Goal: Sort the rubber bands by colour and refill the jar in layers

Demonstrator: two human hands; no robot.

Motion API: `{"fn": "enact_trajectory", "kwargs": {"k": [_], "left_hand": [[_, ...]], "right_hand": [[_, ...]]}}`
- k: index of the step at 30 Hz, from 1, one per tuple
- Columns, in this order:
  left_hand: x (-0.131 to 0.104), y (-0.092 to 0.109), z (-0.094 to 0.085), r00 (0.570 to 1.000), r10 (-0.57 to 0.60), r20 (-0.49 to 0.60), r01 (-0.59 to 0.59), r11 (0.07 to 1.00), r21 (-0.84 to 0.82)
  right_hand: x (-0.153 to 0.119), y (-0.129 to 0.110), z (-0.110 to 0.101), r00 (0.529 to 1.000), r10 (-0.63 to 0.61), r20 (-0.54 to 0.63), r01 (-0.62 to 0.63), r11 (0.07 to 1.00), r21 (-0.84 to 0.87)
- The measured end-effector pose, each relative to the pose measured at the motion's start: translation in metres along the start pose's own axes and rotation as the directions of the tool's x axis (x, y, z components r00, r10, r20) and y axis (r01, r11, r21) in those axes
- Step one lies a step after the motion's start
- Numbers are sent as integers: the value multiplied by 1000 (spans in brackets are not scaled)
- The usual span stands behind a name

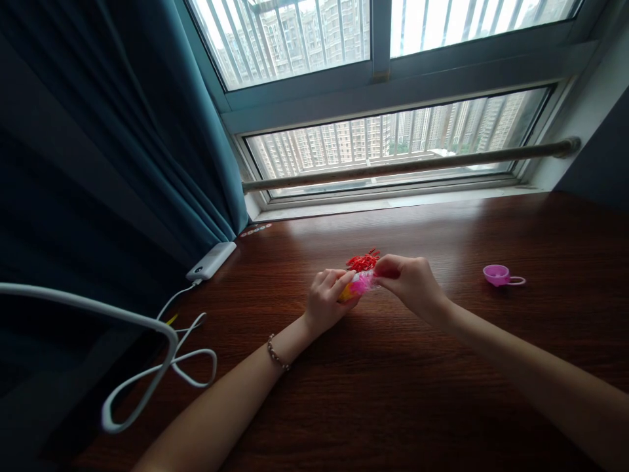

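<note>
My left hand (pixel 328 298) is closed around a small clear plastic bag (pixel 362 283) with pink and yellow contents. At the bag's right end, the fingers of my right hand (pixel 407 283) are pinched together; whether they grip the bag's edge or a small piece from it is too small to tell. Just behind the bag lies a loose pile of small red pieces (pixel 362 262) on the dark wooden table (pixel 314 406). Part of the bag is hidden by my left fingers.
A pink cup with a loop handle (pixel 497 275) sits to the right. On the left are a white power strip (pixel 211 260), a looped white cable (pixel 140 321) and a blue curtain (pixel 196 151). A barred window with a horizontal rail (pixel 413 164) borders the table's far edge.
</note>
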State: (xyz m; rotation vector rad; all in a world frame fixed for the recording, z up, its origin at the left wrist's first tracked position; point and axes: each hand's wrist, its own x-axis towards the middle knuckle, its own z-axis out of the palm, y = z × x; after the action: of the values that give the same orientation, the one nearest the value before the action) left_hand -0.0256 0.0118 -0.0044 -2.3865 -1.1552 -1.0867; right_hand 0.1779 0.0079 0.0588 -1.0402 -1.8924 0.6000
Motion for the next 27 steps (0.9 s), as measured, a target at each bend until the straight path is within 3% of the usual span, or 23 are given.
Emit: {"fn": "enact_trajectory", "kwargs": {"k": [3, 6, 14, 17, 19, 22, 27], "left_hand": [[1, 2, 0, 999, -32, -7, 32, 999, -28], [1, 4, -1, 998, -56, -11, 55, 996, -72], [4, 7, -1, 985, -169, -44, 153, 956, -251], [5, 8, -2, 976, -211, -54, 186, 936, -299], [5, 8, -2, 974, -218, -57, 190, 932, -308], [3, 9, -3, 984, -163, -74, 137, 951, -277], [-1, 15, -4, 997, -15, -74, 1, 983, -185]], "right_hand": [[2, -3, -1, 999, 36, 17, -38, 991, 128], [3, -5, -3, 1000, 25, 13, -27, 989, 144], [2, -17, -14, 974, -227, -18, 228, 972, 62], [1, -20, -15, 943, -332, -13, 331, 942, -59], [-1, -21, -13, 924, -381, 44, 382, 901, -205], [-4, -18, -5, 922, -348, 168, 386, 858, -340], [-10, -6, 8, 895, -229, 383, 350, 892, -286]]}}
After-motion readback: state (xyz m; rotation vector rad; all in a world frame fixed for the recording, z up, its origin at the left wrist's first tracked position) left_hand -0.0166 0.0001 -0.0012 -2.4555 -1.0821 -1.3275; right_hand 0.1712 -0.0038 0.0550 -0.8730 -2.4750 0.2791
